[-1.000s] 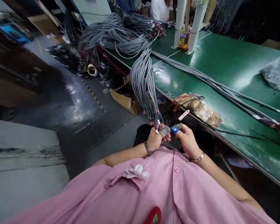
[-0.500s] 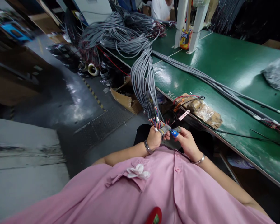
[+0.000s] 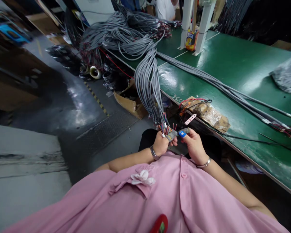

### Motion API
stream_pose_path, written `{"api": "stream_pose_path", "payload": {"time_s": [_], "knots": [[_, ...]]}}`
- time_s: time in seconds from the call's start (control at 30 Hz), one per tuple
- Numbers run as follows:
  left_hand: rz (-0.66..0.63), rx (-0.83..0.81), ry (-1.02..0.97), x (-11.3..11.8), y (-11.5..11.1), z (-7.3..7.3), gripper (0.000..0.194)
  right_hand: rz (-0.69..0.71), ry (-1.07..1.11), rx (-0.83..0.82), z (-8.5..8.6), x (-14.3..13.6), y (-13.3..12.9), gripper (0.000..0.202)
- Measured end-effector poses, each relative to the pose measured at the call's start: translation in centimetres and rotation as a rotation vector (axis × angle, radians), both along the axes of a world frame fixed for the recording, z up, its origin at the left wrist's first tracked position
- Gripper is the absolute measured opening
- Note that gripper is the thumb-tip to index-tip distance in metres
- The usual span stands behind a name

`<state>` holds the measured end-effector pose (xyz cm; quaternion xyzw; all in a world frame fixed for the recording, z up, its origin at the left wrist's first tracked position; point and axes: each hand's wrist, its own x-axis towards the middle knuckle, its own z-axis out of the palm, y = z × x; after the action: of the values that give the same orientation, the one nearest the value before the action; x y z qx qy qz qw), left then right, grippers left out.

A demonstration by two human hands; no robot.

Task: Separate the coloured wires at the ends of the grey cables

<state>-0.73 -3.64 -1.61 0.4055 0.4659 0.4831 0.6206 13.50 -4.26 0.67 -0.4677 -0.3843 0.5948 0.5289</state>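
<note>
My left hand (image 3: 162,142) is closed around the end of a grey cable, with a grey cover on its thumb. Thin coloured wires (image 3: 165,128) fan out of the cable ends at that hand. Close to its right, my right hand (image 3: 195,144) is pinched, its thumb wrapped in blue and a forefinger in a grey cover; what lies between these fingertips is too small to make out. A thick bundle of grey cables (image 3: 149,76) hangs over the table edge down to my left hand.
The green table (image 3: 223,61) bears a large heap of grey cables (image 3: 126,35) and a long cable run. A taped wooden block (image 3: 213,118) sits at its near edge. An open cardboard box (image 3: 128,103) is on the floor. Across the table is a person in white (image 3: 165,9).
My right thumb and forefinger have shifted slightly and closed nearer together. My left hand keeps its hold on the cable. The whole view has moved a little.
</note>
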Motion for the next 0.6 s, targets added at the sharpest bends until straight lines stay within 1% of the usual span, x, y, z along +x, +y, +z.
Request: {"api": "stream_pose_path", "payload": {"time_s": [0.17,0.3,0.37,0.4,0.47,0.53,0.6], "knots": [[0.022,-0.017,-0.029,0.1,0.1,0.1,0.042,-0.016,0.022,-0.022,-0.9,0.2,0.3,0.012],[0.016,-0.04,-0.058,-0.2,0.2,0.5,0.041,-0.149,0.194,-0.062,-1.8,1.4,1.1,0.017],[0.002,-0.055,-0.086,-0.5,0.4,0.9,0.039,-0.155,0.259,-0.126,-2.4,2.3,1.7,0.016],[-0.012,-0.062,-0.104,-0.6,0.5,1.0,0.039,-0.131,0.282,-0.171,-2.6,2.8,2.1,0.018],[-0.064,-0.078,-0.135,-0.7,0.8,1.5,0.037,-0.046,0.322,-0.24,-2.7,3.6,2.8,0.027],[-0.141,-0.09,-0.151,-0.7,1.2,1.9,0.039,0.07,0.349,-0.266,-2.4,4.2,3.5,0.037],[-0.219,-0.096,-0.152,-0.5,1.6,2.2,0.041,0.186,0.355,-0.255,-1.8,4.4,4.2,0.041]]}}
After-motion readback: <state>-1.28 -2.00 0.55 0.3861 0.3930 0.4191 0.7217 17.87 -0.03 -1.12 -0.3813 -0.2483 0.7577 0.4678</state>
